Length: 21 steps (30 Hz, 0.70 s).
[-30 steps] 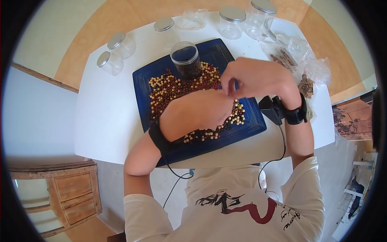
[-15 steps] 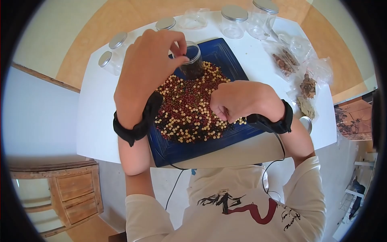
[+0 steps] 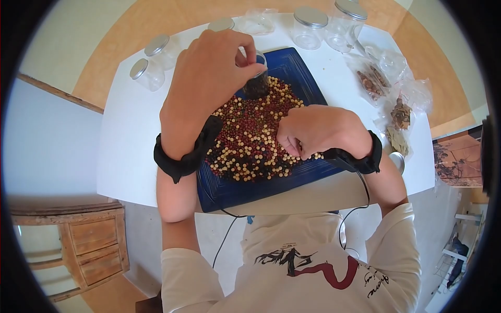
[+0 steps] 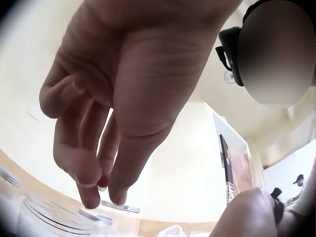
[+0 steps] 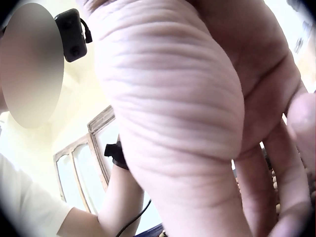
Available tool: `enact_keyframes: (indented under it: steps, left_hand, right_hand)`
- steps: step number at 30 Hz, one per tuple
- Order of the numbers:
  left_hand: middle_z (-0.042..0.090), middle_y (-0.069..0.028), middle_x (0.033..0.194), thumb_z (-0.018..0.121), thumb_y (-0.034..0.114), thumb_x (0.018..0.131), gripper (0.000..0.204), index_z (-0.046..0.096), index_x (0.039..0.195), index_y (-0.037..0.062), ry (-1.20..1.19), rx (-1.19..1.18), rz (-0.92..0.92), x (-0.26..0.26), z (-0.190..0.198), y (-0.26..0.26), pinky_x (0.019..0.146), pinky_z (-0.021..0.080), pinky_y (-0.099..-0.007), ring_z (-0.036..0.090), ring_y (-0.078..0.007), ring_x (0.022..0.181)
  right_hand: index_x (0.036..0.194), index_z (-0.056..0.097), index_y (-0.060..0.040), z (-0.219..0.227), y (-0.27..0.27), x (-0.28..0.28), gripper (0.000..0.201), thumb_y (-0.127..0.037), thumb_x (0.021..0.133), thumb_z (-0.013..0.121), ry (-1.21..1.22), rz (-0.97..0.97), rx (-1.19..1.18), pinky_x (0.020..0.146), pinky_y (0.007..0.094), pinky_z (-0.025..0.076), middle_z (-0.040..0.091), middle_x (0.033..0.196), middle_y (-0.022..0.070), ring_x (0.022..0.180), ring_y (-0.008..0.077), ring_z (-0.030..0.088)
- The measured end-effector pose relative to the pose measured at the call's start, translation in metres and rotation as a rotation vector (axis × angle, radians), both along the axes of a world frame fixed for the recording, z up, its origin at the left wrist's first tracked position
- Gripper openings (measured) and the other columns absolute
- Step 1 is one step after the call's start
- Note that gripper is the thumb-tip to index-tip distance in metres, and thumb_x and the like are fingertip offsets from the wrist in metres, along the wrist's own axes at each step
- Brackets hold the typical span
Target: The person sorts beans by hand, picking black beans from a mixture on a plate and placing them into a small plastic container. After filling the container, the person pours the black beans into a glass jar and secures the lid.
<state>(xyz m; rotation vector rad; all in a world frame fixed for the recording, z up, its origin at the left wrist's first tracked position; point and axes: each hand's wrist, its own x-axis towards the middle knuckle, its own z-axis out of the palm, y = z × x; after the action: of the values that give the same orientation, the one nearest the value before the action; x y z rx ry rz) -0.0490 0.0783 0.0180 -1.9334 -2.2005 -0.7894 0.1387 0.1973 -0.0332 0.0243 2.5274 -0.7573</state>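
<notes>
A mix of small dried beans (image 3: 245, 143), cream, dark red, green and black, covers much of a square blue tray (image 3: 295, 68). At the tray's far side stands a lidless clear jar (image 3: 255, 89), dark contents in its lower part. My left hand (image 3: 209, 86) hangs over the jar's rim, fingers bent downward and thumb tip near them. In the left wrist view the left hand (image 4: 118, 98) shows no bean between its fingertips. My right hand (image 3: 323, 130) is low over the beans at the tray's right, fingers pointing down; its fingertips are hidden, so I cannot tell whether they pinch a bean.
Several lidded clear jars stand along the table's far edge, such as one at the left (image 3: 148, 75) and one at the right (image 3: 309, 34). Plastic bags of dried spices (image 3: 373, 81) lie at the right, near a silver lid (image 3: 397, 161). Cables run from both wrist cameras.
My left hand has gone from beside the right hand, low over the beans, to above the jar. My right hand has come down and nearer onto the beans.
</notes>
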Motion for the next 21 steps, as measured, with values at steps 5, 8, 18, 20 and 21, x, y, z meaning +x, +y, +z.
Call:
enact_keyframes:
  steps: [5,8,18,20,21]
  left_hand:
    - [0.076,-0.0116,0.079,0.085,0.025,0.086,0.023,0.074,0.090,0.0051,-0.008,-0.180,-0.108,0.014,0.003,-0.011,0.068,0.054,-0.0364,0.073,-0.0262,0.074]
    - [0.071,-0.0083,0.081,0.082,0.021,0.080,0.014,0.074,0.085,0.0107,-0.087,-0.438,-0.203,0.020,-0.005,-0.017,0.075,0.054,-0.0429,0.069,-0.0306,0.088]
    - [0.076,-0.0036,0.083,0.081,0.014,0.080,0.009,0.080,0.089,0.0101,0.011,-0.504,-0.358,0.040,-0.024,-0.023,0.077,0.056,-0.0361,0.073,-0.0245,0.087]
    - [0.077,-0.0042,0.084,0.080,0.012,0.078,0.009,0.082,0.087,0.0109,0.012,-0.591,-0.389,0.044,-0.025,-0.021,0.076,0.057,-0.0385,0.074,-0.0273,0.086]
    - [0.077,-0.0042,0.084,0.080,0.012,0.078,0.009,0.082,0.087,0.0109,0.011,-0.591,-0.388,0.046,-0.025,-0.019,0.076,0.057,-0.0385,0.074,-0.0273,0.086]
  right_hand:
    - [0.078,0.072,-0.0051,-0.005,0.011,0.004,0.015,-0.003,0.065,0.079,0.049,0.035,-0.028,0.063,0.0373,0.052,0.076,0.077,0.0065,0.073,0.0252,0.073]
    - [0.077,0.071,-0.0041,0.001,0.007,0.004,0.016,-0.004,0.064,0.079,0.060,0.030,-0.028,0.062,0.0381,0.050,0.075,0.077,0.0062,0.071,0.0257,0.071]
    - [0.079,0.073,-0.0053,-0.025,0.010,0.012,0.016,-0.002,0.064,0.075,0.192,0.015,-0.065,0.061,0.0378,0.049,0.074,0.076,0.0059,0.068,0.0251,0.068]
    - [0.078,0.073,-0.0052,-0.010,0.007,0.011,0.014,-0.002,0.065,0.075,0.141,-0.013,-0.051,0.062,0.0379,0.049,0.074,0.075,0.0067,0.066,0.0251,0.067]
    - [0.078,0.073,-0.0052,-0.004,0.009,0.012,0.014,-0.002,0.065,0.075,0.140,-0.012,-0.051,0.062,0.0379,0.049,0.074,0.075,0.0067,0.066,0.0251,0.067]
